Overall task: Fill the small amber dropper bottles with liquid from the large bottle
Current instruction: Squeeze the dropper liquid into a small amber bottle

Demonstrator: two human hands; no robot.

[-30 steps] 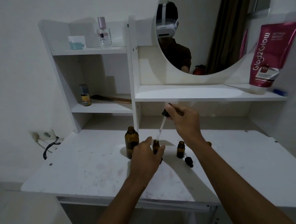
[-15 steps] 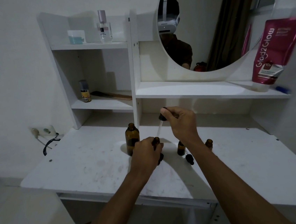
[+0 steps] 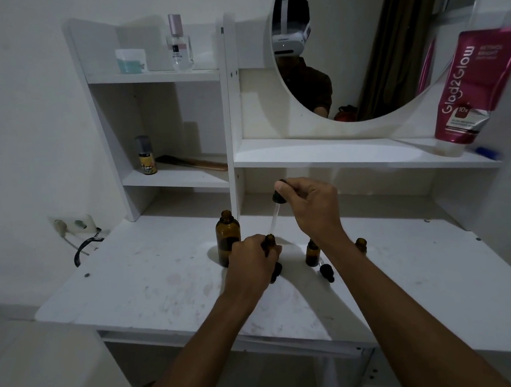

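Note:
The large amber bottle stands open on the white desk. My left hand grips a small amber bottle just right of it; only the bottle's neck shows. My right hand pinches the black bulb of a glass dropper whose tip points down at that bottle's mouth. Another small amber bottle stands to the right, and a third peeks out behind my right forearm. Two black dropper caps lie on the desk.
A shelf unit rises behind the desk, its lowest board just above my right hand. It holds a perfume bottle, a small jar, a spray can, a comb and a pink tube. A round mirror hangs above.
My right hand has dropped a little, bringing the dropper tip closer to the mouth of the small bottle. My left hand stays on that bottle.

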